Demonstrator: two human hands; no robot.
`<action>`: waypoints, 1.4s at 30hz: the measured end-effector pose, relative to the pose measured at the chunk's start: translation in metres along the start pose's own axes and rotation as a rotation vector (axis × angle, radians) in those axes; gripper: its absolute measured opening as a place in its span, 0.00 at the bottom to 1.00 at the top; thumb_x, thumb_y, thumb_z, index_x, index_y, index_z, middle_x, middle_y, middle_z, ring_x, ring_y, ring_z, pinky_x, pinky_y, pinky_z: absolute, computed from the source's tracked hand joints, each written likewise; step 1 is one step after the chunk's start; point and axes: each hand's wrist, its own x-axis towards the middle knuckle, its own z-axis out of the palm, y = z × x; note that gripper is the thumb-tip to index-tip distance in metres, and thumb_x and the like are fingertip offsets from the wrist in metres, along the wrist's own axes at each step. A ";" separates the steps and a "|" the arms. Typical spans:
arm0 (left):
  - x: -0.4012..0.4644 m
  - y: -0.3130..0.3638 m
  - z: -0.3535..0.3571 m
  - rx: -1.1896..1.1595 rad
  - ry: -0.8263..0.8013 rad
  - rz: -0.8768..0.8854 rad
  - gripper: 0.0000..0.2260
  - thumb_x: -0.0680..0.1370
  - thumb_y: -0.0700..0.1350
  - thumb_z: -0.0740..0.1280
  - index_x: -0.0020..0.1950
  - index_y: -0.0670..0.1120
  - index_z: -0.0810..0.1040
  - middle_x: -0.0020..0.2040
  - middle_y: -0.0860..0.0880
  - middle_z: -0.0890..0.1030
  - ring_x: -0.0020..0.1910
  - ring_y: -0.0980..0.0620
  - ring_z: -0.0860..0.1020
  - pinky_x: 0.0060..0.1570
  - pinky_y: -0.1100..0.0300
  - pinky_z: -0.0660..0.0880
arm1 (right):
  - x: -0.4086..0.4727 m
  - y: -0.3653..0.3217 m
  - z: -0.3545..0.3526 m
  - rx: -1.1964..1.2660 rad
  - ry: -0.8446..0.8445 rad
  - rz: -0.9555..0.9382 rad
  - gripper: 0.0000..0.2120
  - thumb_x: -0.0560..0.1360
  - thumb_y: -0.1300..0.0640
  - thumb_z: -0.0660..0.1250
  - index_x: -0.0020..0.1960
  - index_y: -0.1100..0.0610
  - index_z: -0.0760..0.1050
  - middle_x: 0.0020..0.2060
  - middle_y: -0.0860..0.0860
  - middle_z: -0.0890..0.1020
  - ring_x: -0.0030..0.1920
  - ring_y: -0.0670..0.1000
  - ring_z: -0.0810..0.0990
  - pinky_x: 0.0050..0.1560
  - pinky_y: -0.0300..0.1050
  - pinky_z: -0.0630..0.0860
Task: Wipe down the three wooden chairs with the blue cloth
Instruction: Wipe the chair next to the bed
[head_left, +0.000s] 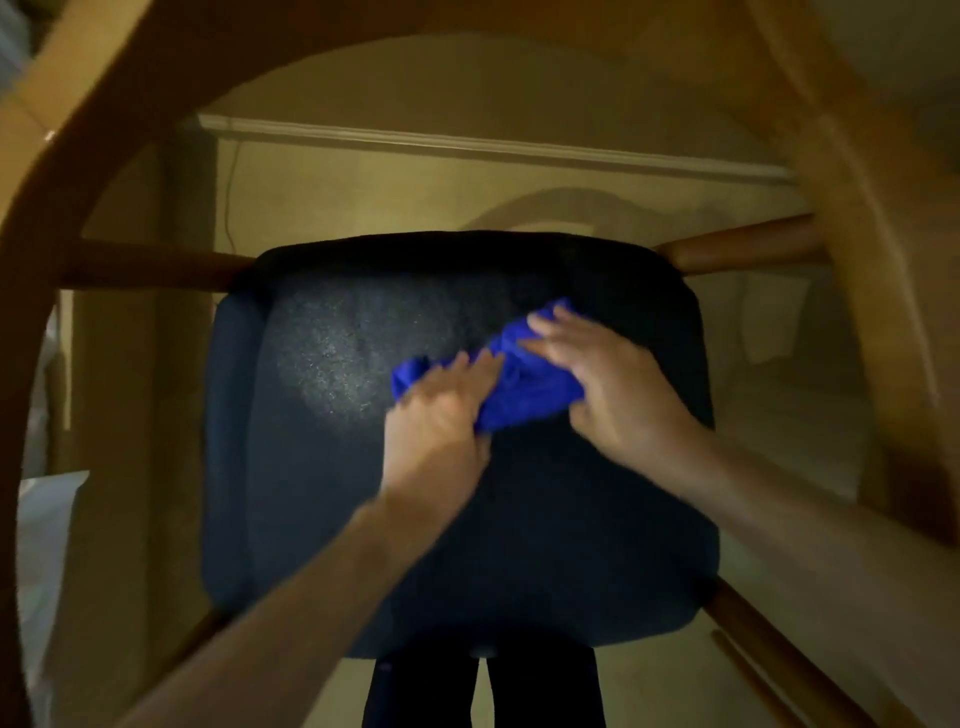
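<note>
- Progress check: only one wooden chair (852, 218) is in view, seen from above, so no telling whether it's the first, second or third.
- My guess is the job is mid-way on this one. The blue cloth (524, 379) is on the dark padded seat (519, 519), right of its middle, and nothing shows whether the curved wooden back (104, 135) or the rails (748, 244) have been wiped.
- The seat has a paler speckled patch left of the cloth. Dust or just light, can't tell.
- The left hand (441, 415) lies on the cloth's lower-left end, fingers close together and fairly straight, pressing down.
- The right hand (613, 379) covers the upper-right end, fingers slightly spread and flat on the fabric. It's blurry, so a proper grip can't be ruled out.
- The cloth is bunched into a longish wad, its long axis running diagonally from lower left up to upper right, toward the seat's far right corner.
- Dark trouser legs (488, 691) show below the seat's front edge.
</note>
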 end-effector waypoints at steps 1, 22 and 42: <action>-0.016 0.006 0.003 0.021 -0.056 0.023 0.29 0.60 0.34 0.76 0.60 0.47 0.79 0.53 0.47 0.83 0.51 0.45 0.82 0.48 0.49 0.80 | -0.016 -0.002 -0.002 -0.030 -0.078 0.025 0.36 0.66 0.75 0.67 0.71 0.56 0.72 0.73 0.51 0.69 0.76 0.51 0.62 0.76 0.49 0.60; 0.001 0.063 0.024 0.062 -0.244 0.240 0.30 0.62 0.33 0.75 0.63 0.47 0.78 0.57 0.50 0.82 0.56 0.46 0.81 0.53 0.54 0.78 | -0.076 0.026 -0.003 0.012 0.065 0.285 0.37 0.70 0.72 0.68 0.74 0.48 0.66 0.75 0.47 0.65 0.77 0.52 0.58 0.76 0.49 0.59; 0.007 0.074 0.024 0.004 -0.261 0.340 0.28 0.59 0.30 0.74 0.56 0.48 0.81 0.49 0.51 0.84 0.46 0.47 0.83 0.43 0.56 0.80 | -0.097 0.027 0.017 0.273 0.317 0.509 0.33 0.70 0.72 0.67 0.70 0.49 0.71 0.72 0.43 0.68 0.75 0.43 0.58 0.75 0.48 0.60</action>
